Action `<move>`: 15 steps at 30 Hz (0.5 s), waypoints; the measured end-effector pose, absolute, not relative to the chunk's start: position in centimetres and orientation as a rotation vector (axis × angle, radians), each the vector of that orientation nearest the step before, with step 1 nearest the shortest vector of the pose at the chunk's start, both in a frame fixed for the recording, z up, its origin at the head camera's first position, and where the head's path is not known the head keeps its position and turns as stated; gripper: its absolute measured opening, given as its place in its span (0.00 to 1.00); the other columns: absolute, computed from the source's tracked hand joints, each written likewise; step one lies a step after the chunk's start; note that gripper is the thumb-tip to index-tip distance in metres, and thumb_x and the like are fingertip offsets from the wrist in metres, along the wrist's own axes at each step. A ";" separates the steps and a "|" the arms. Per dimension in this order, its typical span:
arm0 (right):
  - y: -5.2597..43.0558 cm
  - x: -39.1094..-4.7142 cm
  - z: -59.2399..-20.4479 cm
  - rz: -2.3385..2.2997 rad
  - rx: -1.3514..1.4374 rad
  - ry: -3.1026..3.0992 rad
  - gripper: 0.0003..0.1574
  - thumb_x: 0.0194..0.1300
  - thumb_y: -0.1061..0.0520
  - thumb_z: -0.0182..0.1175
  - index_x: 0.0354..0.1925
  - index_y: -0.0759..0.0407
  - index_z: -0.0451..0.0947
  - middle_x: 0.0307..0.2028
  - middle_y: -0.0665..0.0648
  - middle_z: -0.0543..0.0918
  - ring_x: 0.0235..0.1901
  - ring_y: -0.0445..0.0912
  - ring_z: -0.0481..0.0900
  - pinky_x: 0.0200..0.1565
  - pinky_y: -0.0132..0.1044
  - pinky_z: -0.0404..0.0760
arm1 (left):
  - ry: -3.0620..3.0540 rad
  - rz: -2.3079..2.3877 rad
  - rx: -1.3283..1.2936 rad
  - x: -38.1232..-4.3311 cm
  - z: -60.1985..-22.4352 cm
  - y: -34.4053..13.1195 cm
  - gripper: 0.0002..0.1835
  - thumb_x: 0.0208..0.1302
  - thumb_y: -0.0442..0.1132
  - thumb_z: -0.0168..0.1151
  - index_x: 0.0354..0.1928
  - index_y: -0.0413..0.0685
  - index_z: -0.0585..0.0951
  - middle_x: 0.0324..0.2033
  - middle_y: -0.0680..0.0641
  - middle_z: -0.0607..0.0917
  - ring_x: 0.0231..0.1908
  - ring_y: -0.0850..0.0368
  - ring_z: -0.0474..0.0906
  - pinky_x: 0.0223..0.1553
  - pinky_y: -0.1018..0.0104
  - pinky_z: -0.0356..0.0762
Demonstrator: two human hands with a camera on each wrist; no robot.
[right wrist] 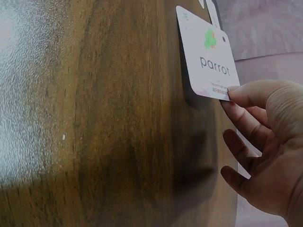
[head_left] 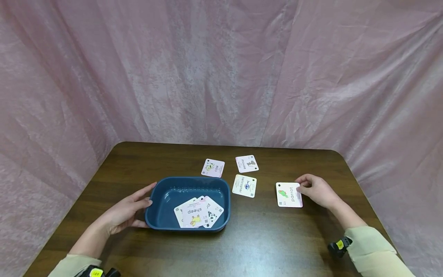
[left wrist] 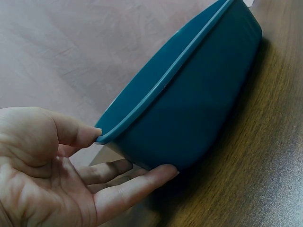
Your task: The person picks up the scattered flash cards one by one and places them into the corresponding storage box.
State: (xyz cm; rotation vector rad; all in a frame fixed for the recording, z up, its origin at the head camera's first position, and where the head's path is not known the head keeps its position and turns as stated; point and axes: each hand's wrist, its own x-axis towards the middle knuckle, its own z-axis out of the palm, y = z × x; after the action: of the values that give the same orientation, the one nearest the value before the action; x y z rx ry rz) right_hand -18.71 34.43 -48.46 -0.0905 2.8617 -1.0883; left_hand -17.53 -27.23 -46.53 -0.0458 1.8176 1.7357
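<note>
My right hand (head_left: 320, 191) pinches a white parrot card (head_left: 288, 195) by its edge between thumb and finger. In the right wrist view the parrot card (right wrist: 208, 59) is tilted and casts a shadow on the wood. My left hand (head_left: 122, 213) holds the left end of a dark blue plastic tray (head_left: 226, 188), with a digit on the rim (left wrist: 163, 87) and others against the outer wall. Inside the tray a sheep card (head_left: 195, 213) lies over several other cards, one showing a panda (head_left: 216, 207).
Behind the tray lie a cow card (head_left: 212, 168) and a mouse card (head_left: 247, 164). A helicopter card (head_left: 244, 186) is beside the tray's right corner. All rest on a brown wooden table (head_left: 263, 246), with a pink curtain (head_left: 207, 77) hanging behind it.
</note>
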 end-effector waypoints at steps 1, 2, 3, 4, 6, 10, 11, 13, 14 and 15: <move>34.4 -18.7 -48.4 -1.092 -0.090 2.864 0.15 0.68 0.61 0.66 0.51 0.64 0.81 0.40 0.56 0.84 0.40 0.49 0.78 0.41 0.41 0.75 | 1.819 1.735 -0.049 -17.5 -46.5 -27.2 0.38 0.80 0.39 0.52 0.83 0.61 0.46 0.78 0.29 0.44 0.65 0.31 0.69 0.48 0.34 0.80; 34.4 -18.6 -48.4 -1.096 -0.091 2.865 0.14 0.68 0.61 0.65 0.51 0.64 0.81 0.40 0.56 0.84 0.40 0.49 0.78 0.41 0.41 0.75 | 1.821 1.734 -0.053 -17.5 -46.5 -27.2 0.38 0.80 0.39 0.51 0.83 0.61 0.47 0.78 0.29 0.44 0.65 0.31 0.68 0.48 0.34 0.80; 34.4 -18.6 -48.4 -1.101 -0.090 2.867 0.14 0.68 0.61 0.66 0.50 0.64 0.81 0.40 0.56 0.84 0.40 0.49 0.78 0.41 0.41 0.75 | 1.822 1.733 -0.055 -17.5 -46.5 -27.2 0.38 0.80 0.39 0.51 0.83 0.61 0.47 0.78 0.29 0.44 0.65 0.31 0.68 0.48 0.34 0.80; 34.4 -18.6 -48.3 -1.107 -0.092 2.868 0.14 0.68 0.61 0.66 0.50 0.64 0.81 0.39 0.56 0.84 0.40 0.49 0.78 0.41 0.41 0.75 | 1.822 1.732 -0.056 -17.5 -46.5 -27.2 0.38 0.80 0.39 0.52 0.83 0.61 0.47 0.78 0.29 0.44 0.65 0.30 0.68 0.48 0.34 0.80; 34.4 -18.5 -48.3 -1.116 -0.095 2.872 0.13 0.67 0.61 0.66 0.50 0.63 0.81 0.39 0.56 0.84 0.40 0.49 0.78 0.41 0.40 0.75 | 1.823 1.732 -0.055 -17.5 -46.4 -27.2 0.38 0.80 0.39 0.52 0.83 0.61 0.47 0.78 0.29 0.44 0.66 0.30 0.68 0.48 0.34 0.80; 34.4 -18.4 -48.1 -1.142 -0.103 2.878 0.13 0.67 0.61 0.66 0.49 0.63 0.81 0.39 0.56 0.84 0.40 0.49 0.78 0.40 0.37 0.74 | 1.811 1.736 -0.037 -17.5 -46.4 -27.2 0.38 0.80 0.39 0.51 0.83 0.61 0.46 0.78 0.29 0.43 0.66 0.31 0.68 0.48 0.34 0.80; 34.4 -18.4 -48.0 -1.152 -0.106 2.879 0.13 0.67 0.61 0.67 0.49 0.64 0.81 0.38 0.56 0.84 0.40 0.49 0.78 0.40 0.36 0.74 | 1.808 1.737 -0.031 -17.5 -46.4 -27.2 0.38 0.80 0.39 0.51 0.83 0.61 0.45 0.78 0.29 0.43 0.66 0.31 0.68 0.48 0.34 0.80; 34.4 -18.4 -48.0 -1.174 -0.110 2.880 0.13 0.66 0.62 0.67 0.48 0.64 0.81 0.38 0.56 0.84 0.40 0.49 0.78 0.40 0.35 0.74 | 1.802 1.739 -0.021 -17.5 -46.4 -27.2 0.38 0.80 0.39 0.50 0.83 0.61 0.45 0.78 0.29 0.43 0.66 0.31 0.68 0.48 0.34 0.80; 34.4 -18.4 -48.0 -1.180 -0.112 2.883 0.13 0.66 0.62 0.67 0.48 0.64 0.81 0.38 0.56 0.84 0.40 0.49 0.78 0.39 0.35 0.74 | 1.799 1.740 -0.017 -17.5 -46.5 -27.2 0.38 0.81 0.39 0.50 0.83 0.61 0.45 0.78 0.29 0.43 0.66 0.32 0.68 0.49 0.34 0.80; 34.4 -18.4 -47.9 -1.189 -0.108 2.882 0.13 0.66 0.62 0.67 0.48 0.64 0.81 0.38 0.56 0.84 0.40 0.48 0.78 0.39 0.34 0.74 | 1.799 1.740 -0.015 -17.5 -46.5 -27.2 0.38 0.81 0.39 0.50 0.83 0.61 0.44 0.78 0.29 0.43 0.66 0.32 0.68 0.49 0.34 0.80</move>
State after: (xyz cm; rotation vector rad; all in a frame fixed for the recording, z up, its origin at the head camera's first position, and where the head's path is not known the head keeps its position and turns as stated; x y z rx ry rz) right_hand -18.35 34.40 -47.93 -0.1080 2.8825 -1.1893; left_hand -17.50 -27.19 -46.46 -0.0147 1.7995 1.7403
